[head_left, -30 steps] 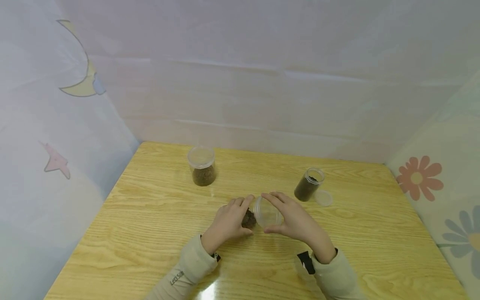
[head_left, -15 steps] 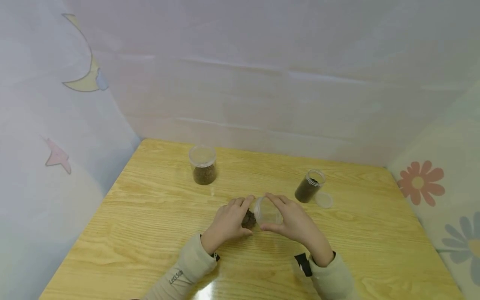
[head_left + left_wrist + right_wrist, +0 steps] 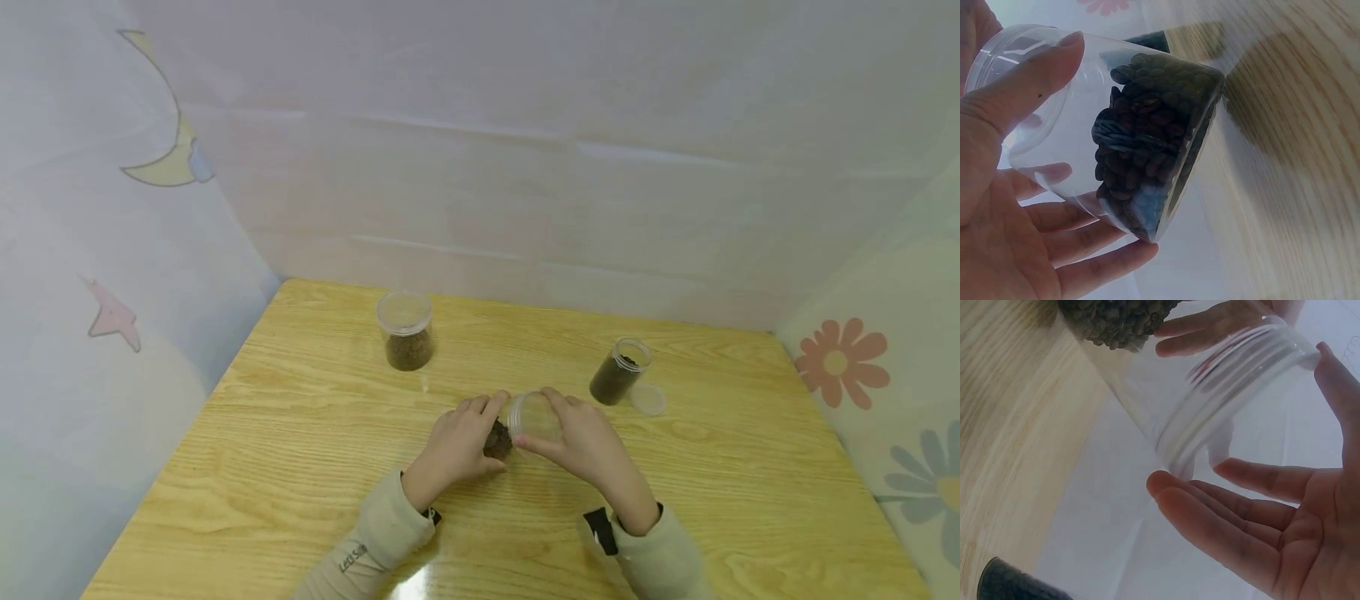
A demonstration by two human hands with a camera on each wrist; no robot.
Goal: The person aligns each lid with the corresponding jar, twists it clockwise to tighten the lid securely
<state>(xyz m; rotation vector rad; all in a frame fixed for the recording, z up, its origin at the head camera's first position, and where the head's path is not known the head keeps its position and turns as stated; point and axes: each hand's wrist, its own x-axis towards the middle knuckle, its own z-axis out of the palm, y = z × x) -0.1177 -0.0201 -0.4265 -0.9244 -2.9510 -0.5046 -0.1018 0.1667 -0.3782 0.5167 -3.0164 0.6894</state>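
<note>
A clear plastic jar (image 3: pixel 1085 137), partly filled with dark beans (image 3: pixel 1141 125), is tilted over the table with its lidded end toward my right hand. My left hand (image 3: pixel 459 440) grips the jar's side, thumb across one side and fingers along the other. In the head view that hand hides much of the jar, and some beans show past the thumb. My right hand (image 3: pixel 585 437) holds the clear lid (image 3: pixel 538 417) by its rim. The right wrist view shows the ridged lid (image 3: pixel 1254 372) between the thumb and the curved fingers (image 3: pixel 1210 525).
A lidded jar of brown granules (image 3: pixel 407 346) stands at the back left. At the right stands a narrower jar with dark contents (image 3: pixel 613 379), its mouth uncovered, with a loose clear lid (image 3: pixel 648 400) beside it. A printed cloth backdrop (image 3: pixel 480 183) surrounds the wooden table (image 3: pixel 300 433).
My right hand has turned about the lid: its thumb has shifted left along the near rim and its fingers right along the far rim. The left hand and jar stay put.
</note>
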